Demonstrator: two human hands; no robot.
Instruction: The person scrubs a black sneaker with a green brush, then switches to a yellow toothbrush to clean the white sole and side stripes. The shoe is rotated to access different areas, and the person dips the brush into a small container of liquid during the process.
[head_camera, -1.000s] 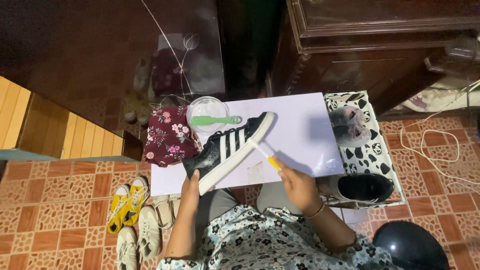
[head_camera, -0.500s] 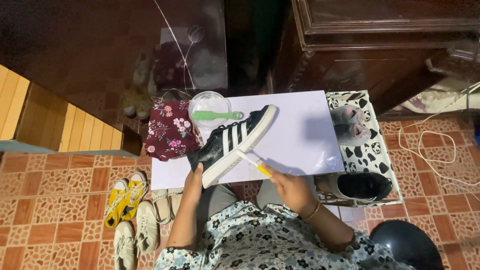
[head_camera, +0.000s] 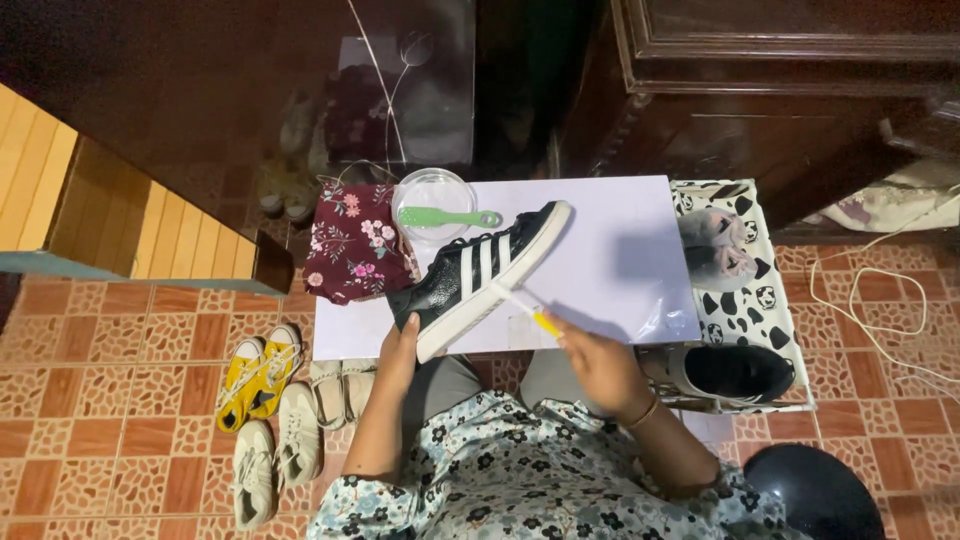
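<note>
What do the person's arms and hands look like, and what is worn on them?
Both forearms are bare, and both hands, left hand and right hand, have no gloves. A thin bracelet circles the right wrist. The garment is pale with small dark flowers; its sleeves are short.

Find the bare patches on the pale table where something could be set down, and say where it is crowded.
Free: the table to the right of the black sneaker, up to the cow-print cloth. Crowded: the far left corner, with the floral cloth, clear bowl and green brush.
</note>
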